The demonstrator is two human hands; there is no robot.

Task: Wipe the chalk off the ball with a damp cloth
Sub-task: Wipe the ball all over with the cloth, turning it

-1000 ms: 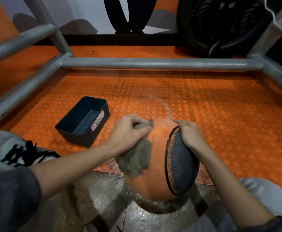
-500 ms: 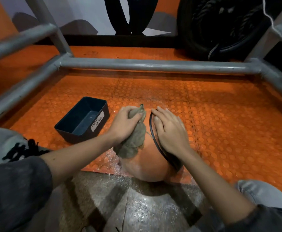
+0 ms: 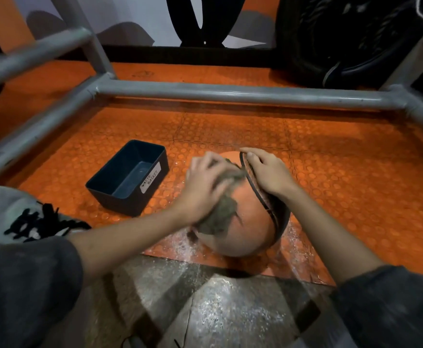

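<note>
An orange ball (image 3: 249, 222) with a dark panel on its right side sits on the orange studded floor mat (image 3: 343, 197). My left hand (image 3: 203, 187) grips a crumpled grey cloth (image 3: 220, 214) and presses it against the ball's upper left face; the hand is motion-blurred. My right hand (image 3: 268, 172) rests on the ball's top right, fingers curved over the dark seam, steadying it. White chalk dust lies on the mat around the ball's base.
A dark rectangular bin (image 3: 127, 177) labelled "waste basket" stands left of the ball. Grey metal rack tubes (image 3: 230, 92) frame the mat at the back and sides. My shoe (image 3: 17, 214) is at the left. Black tyres (image 3: 343, 38) stand behind.
The ball has come down from a raised position to rest on the mat. My left hand has slid the cloth across the ball's top, and my right hand has moved onto the top right.
</note>
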